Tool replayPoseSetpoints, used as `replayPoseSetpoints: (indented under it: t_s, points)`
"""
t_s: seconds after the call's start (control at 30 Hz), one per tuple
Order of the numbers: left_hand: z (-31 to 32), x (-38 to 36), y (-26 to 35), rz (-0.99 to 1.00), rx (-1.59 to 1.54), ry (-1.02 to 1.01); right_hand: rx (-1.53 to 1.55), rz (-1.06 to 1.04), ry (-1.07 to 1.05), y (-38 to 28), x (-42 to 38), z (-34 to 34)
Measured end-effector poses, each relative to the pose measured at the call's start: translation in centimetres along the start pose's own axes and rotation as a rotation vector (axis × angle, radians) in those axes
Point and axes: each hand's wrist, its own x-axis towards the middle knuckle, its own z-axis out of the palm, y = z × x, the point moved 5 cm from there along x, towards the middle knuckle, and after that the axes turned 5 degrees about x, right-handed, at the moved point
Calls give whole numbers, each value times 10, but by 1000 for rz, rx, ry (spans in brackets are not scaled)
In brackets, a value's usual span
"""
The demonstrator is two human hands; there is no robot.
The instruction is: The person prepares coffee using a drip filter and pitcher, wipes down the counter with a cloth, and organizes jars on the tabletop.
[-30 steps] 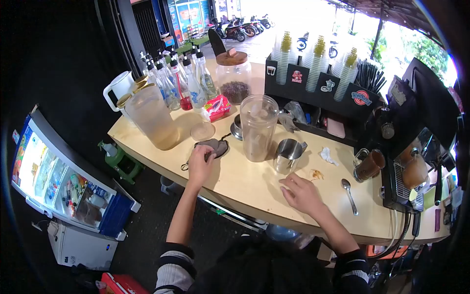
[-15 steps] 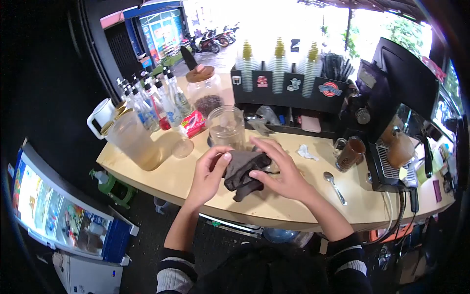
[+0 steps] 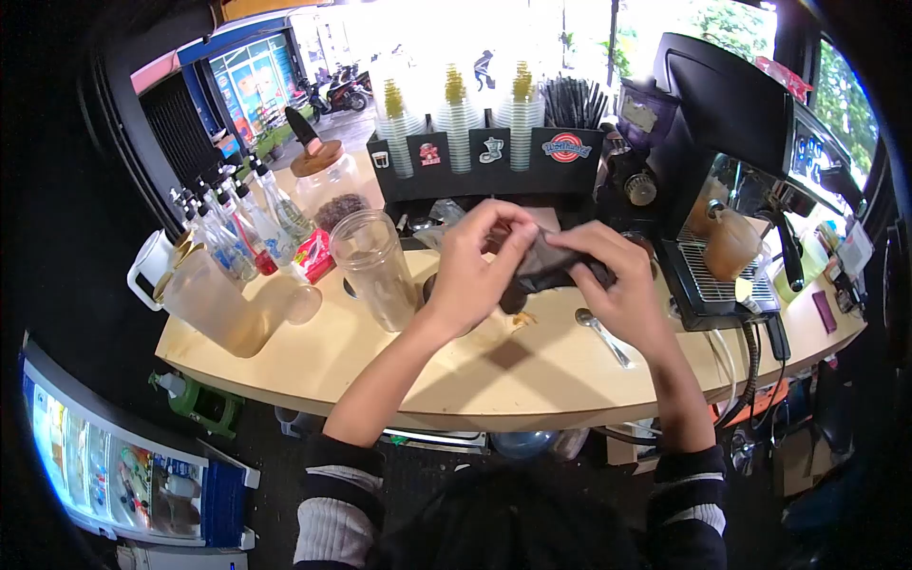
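Both of my hands grip a dark grey-brown cloth (image 3: 549, 260), raised over the counter. My left hand (image 3: 477, 268) pinches its left side between thumb and fingers. On the other side, my right hand (image 3: 622, 283) has its fingers and thumb closed on the fabric. A tall clear jar (image 3: 375, 275) stands open-topped just left of my left hand. Below my right hand, a metal spoon (image 3: 604, 338) lies on the counter (image 3: 456, 380). Brown crumbs (image 3: 522, 321) are scattered under the cloth. Part of the cloth is hidden by my fingers.
A cloudy pitcher (image 3: 214, 304), pump bottles (image 3: 233, 223), a red packet (image 3: 313, 255) and a coffee bean jar (image 3: 332, 195) stand on the left. Behind is a black cup holder (image 3: 484, 163) with stacked cups. An espresso machine (image 3: 727, 271) occupies the right.
My hands have lifted the cloth away from me and to the right, and spread it more between them. The view has turned to the right. My right hand now covers where the white tissue lay.
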Motion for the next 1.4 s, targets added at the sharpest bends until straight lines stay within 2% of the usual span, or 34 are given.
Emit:
replayPoseSetpoints:
  t_s: [0.07,0.17,0.27,0.3,0.33,0.37,0.4,0.43,0.5,0.53,0.7,0.77,0.8,0.83,0.9,0.97,1.03,1.1,1.13,1.17,1.23,1.27,1.33,1.4]
  points:
    - [10,-10,3,79,123,-68,-28,78,-148,0,-18,-8]
    - [4,-50,-20,5,243,-145,-32,292,-512,39,-80,3]
    - [-10,-92,-70,-119,163,-33,-82,475,-511,64,-121,24]
    - [-22,-103,-77,-134,200,122,-82,478,-511,78,-132,38]
    - [-31,-114,-84,-153,237,276,-145,489,-428,92,-141,52]
    - [-30,-122,-93,-159,240,274,-205,499,-345,102,-145,64]
    - [-34,-130,-100,-153,267,367,-298,552,-455,110,-148,79]
    - [-39,-137,-106,-144,295,462,-291,549,-457,120,-147,94]
    - [-37,-140,-118,-176,318,411,-605,470,-413,139,-141,117]
    - [-34,-138,-121,-185,301,393,-513,502,-346,147,-133,122]
    - [-31,-123,-131,-261,307,336,-498,465,-351,156,-132,120]
    - [-32,-119,-131,-272,329,335,-293,402,-188,159,-142,107]
    - [-32,-118,-140,-356,293,307,-29,717,-53,157,-141,92]
    - [-32,-119,-149,-442,255,280,44,737,118,164,-142,77]
    - [-32,-118,-155,-428,282,288,214,739,421,175,-139,50]
    - [-32,-119,-158,-412,311,285,408,652,558,173,-135,36]
    - [-34,-118,-158,-418,326,273,401,644,542,138,-119,23]
    - [-34,-118,-164,-405,308,279,151,528,333,111,-109,22]
    - [-34,-117,-163,-393,290,286,68,601,207,109,-119,29]
    - [-33,-117,-162,-389,289,288,81,651,35,114,-134,42]
    - [-33,-115,-152,-384,251,312,-316,510,-395,126,-169,80]
    - [-33,-115,-152,-379,251,312,-318,508,-392,124,-166,84]
    - [-36,-113,-147,-252,91,364,-480,357,-481,115,-157,99]
    - [-38,-115,-140,-289,56,360,-488,335,-510,129,-140,114]
